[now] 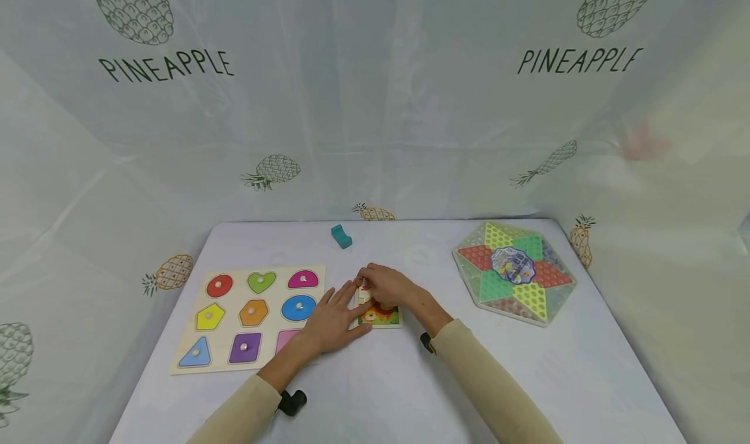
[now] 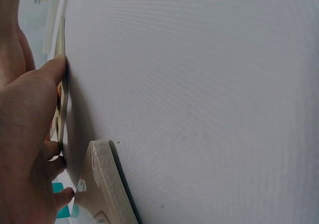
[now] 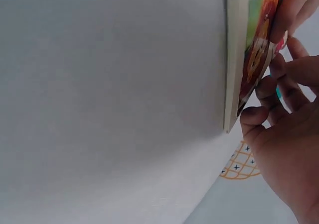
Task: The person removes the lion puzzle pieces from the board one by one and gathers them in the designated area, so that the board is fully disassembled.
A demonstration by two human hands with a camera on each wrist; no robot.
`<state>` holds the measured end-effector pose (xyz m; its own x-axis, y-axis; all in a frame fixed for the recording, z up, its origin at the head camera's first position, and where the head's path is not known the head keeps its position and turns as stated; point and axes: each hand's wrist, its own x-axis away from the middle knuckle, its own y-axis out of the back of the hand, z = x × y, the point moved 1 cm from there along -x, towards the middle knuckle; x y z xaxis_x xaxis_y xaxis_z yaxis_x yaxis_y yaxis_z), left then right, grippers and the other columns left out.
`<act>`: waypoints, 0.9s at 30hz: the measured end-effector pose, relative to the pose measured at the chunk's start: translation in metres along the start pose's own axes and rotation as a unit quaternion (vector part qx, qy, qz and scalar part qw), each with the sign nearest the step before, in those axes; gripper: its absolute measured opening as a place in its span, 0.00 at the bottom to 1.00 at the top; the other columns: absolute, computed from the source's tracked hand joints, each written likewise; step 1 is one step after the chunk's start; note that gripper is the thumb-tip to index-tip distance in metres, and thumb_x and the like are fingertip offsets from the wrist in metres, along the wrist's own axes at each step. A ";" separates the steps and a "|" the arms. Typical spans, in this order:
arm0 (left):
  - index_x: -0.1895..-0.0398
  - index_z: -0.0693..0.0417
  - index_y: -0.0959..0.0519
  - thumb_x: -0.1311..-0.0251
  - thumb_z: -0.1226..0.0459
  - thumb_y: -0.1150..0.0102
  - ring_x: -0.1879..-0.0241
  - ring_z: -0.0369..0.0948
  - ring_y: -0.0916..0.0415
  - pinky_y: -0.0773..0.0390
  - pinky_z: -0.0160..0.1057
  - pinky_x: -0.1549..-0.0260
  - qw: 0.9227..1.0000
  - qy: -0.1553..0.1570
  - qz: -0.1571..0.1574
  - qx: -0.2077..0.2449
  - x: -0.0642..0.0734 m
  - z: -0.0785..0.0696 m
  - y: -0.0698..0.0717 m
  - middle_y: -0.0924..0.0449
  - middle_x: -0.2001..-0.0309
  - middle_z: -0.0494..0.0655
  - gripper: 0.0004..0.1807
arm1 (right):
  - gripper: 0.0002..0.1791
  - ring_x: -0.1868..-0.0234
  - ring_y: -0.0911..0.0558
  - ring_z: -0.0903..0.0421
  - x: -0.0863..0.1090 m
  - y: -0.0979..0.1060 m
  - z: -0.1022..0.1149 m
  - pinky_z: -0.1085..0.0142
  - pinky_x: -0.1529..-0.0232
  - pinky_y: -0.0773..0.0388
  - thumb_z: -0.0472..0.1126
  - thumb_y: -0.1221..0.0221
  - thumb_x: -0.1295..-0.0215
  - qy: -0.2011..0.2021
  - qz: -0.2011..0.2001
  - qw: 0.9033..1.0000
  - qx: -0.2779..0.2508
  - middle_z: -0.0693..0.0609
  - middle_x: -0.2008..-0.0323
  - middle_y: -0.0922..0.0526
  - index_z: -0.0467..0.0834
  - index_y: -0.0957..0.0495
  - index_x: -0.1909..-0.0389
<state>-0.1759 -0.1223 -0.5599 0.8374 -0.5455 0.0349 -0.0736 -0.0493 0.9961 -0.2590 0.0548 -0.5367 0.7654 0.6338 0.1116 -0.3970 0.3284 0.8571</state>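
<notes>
Fingers of the left hand (image 1: 333,320) fan out wide in the head view, index finger and thumb at the small picture board (image 1: 387,320), which lies on the worktop (image 1: 375,398). The right hand (image 1: 389,288) bends over its far side. A shape board (image 1: 231,333) lies left, a teal block (image 1: 341,237) beyond, a star-patterned game board (image 1: 512,271) right. In the left wrist view, the left thumb touches the picture board's edge. In the right wrist view, the right fingers curl at that board; whether they pinch anything cannot be told.
</notes>
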 end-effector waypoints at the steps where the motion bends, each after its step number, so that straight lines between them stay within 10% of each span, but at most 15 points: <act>1: 0.24 0.29 0.38 0.32 0.34 0.55 0.21 0.52 0.54 0.44 0.62 0.29 1.000 0.000 0.000 -0.001 0.000 0.000 0.000 0.51 0.20 0.52 0.35 | 0.14 0.55 0.23 0.61 0.000 0.000 -0.001 0.63 0.41 0.24 0.34 0.48 0.27 0.000 -0.003 1.000 -0.006 0.55 0.51 0.19 0.48 0.20 0.47; 27: 0.23 0.27 0.40 0.32 0.34 0.55 0.21 0.51 0.54 0.42 0.63 0.29 1.000 -0.003 -0.009 -0.008 -0.001 0.000 -0.003 0.54 0.19 0.51 0.35 | 0.10 0.61 0.22 0.61 0.010 0.005 -0.007 0.67 0.56 0.22 0.41 0.43 0.26 -0.015 -0.018 0.991 -0.132 0.58 0.59 0.18 0.46 0.17 0.50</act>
<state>-0.1767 -0.1219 -0.5630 0.8350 -0.5500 0.0167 -0.0503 -0.0460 0.9977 -0.2564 0.0677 -0.5347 0.7944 0.5987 0.1025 -0.4851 0.5238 0.7002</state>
